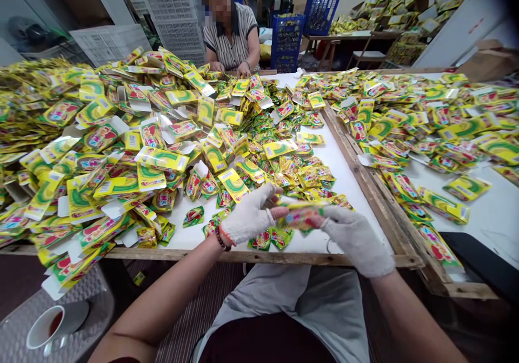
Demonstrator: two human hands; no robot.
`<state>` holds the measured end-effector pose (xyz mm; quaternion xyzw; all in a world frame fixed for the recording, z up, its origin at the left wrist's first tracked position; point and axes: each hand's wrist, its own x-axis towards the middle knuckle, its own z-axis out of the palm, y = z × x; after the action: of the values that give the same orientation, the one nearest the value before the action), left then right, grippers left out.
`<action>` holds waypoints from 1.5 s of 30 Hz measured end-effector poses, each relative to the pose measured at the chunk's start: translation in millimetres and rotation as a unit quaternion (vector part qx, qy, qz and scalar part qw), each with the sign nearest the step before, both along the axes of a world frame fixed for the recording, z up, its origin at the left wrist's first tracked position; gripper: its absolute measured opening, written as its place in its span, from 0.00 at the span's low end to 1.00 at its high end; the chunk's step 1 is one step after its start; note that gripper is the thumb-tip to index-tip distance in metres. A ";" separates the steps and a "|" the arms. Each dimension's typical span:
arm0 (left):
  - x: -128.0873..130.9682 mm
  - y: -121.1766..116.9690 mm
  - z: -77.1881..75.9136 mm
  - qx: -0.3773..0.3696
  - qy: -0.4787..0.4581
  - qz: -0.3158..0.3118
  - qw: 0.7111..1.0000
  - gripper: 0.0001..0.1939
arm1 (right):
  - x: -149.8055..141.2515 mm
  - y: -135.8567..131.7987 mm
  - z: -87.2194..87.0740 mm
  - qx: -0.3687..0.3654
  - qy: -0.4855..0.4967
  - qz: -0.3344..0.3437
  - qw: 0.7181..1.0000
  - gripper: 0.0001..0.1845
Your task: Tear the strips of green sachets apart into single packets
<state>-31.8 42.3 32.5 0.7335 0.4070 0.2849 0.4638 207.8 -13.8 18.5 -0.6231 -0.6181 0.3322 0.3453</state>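
A small yellow-green printed box (300,217), smeared by motion, is held level between my two gloved hands over the table's front edge. My left hand (249,214), in a white glove with bare fingertips, grips its left end. At the other end, the fingers of my right hand (359,236) are closed on the box. Beneath and beyond them lie small green and yellow sachets (279,237) on the white tabletop (344,176). Loose flat boxes (233,184), several with open flaps, are heaped left of my left hand.
A wooden divider strip (360,184) runs along the table, with more boxes (441,203) and a black phone-like slab (478,260) to its right. Across the table sits a co-worker (233,38). A cup of dark liquid (57,325) stands on a stool at lower left.
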 end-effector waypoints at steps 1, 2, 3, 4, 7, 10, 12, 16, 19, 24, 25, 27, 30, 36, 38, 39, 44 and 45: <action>-2.4 3.5 2.9 0.006 0.003 0.012 1.000 0.22 | 14.2 4.0 2.6 0.005 0.051 -0.050 0.997 0.13; -5.4 5.8 5.1 0.019 0.023 0.025 0.999 0.20 | 29.2 7.7 4.9 0.058 0.119 -0.134 0.982 0.14; -8.5 6.5 6.1 0.040 0.055 0.034 0.997 0.16 | 43.5 10.8 6.6 0.111 0.183 -0.187 0.959 0.14; -11.3 5.5 5.8 0.065 0.094 0.034 0.993 0.12 | 55.8 13.3 7.3 0.155 0.229 -0.223 0.935 0.15; -14.2 -5.2 -2.6 0.126 0.223 -0.010 0.967 0.07 | 72.1 17.1 0.8 0.187 0.242 -0.241 0.921 0.23; -9.2 -20.3 -15.5 0.178 0.365 -0.057 0.912 0.08 | 60.8 23.9 -19.1 0.113 0.076 -0.149 0.980 0.26; -5.7 -27.4 -21.6 0.213 0.426 -0.072 0.876 0.10 | 49.8 35.0 -34.8 0.099 -0.060 -0.072 0.991 0.28; -9.6 -30.0 -23.2 0.214 0.442 -0.067 0.868 0.11 | 41.1 61.4 -52.5 0.111 -0.199 0.005 0.974 0.24; -20.3 -27.0 -19.0 0.157 0.368 -0.039 0.916 0.06 | 39.8 62.6 -45.3 0.133 -0.197 -0.009 0.971 0.16; -24.4 -23.0 -18.1 -0.043 0.118 0.092 0.988 0.10 | 18.6 23.8 -12.1 0.001 -0.039 -0.064 0.997 0.16; -21.5 -22.7 -19.2 -0.089 0.063 0.105 0.988 0.12 | 11.3 15.3 -6.8 -0.041 0.005 -0.034 0.999 0.17; -14.1 -22.9 -21.5 -0.159 -0.014 0.105 0.982 0.16 | -3.5 2.7 -0.3 -0.095 0.054 0.027 0.994 0.17; -4.1 -25.1 -22.5 -0.197 -0.049 0.075 0.976 0.19 | -19.2 -2.5 1.9 -0.125 0.031 0.113 0.985 0.15; -1.9 -27.5 -20.0 -0.207 -0.048 0.020 0.977 0.20 | -20.5 9.6 -0.2 -0.058 -0.092 0.182 0.977 0.14; -2.2 -27.3 -22.4 -0.187 -0.045 0.018 0.981 0.20 | -22.1 10.5 -3.4 -0.040 -0.091 0.152 0.983 0.13; -1.7 -27.2 -24.2 -0.178 -0.045 0.023 0.983 0.20 | -24.2 9.8 -5.8 -0.034 -0.080 0.120 0.989 0.13; 1.4 -26.5 -28.9 -0.100 -0.036 0.001 0.994 0.17 | -39.6 -0.8 -17.8 -0.137 0.090 0.100 0.982 0.22; -0.5 -24.9 -27.9 -0.063 -0.016 -0.002 0.998 0.16 | -41.3 -2.3 -18.8 -0.164 0.108 0.105 0.975 0.22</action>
<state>-32.3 17.4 4.7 0.6989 0.4156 0.2696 0.5159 166.5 -16.1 -0.4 -0.5633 -0.5765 0.5286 0.2661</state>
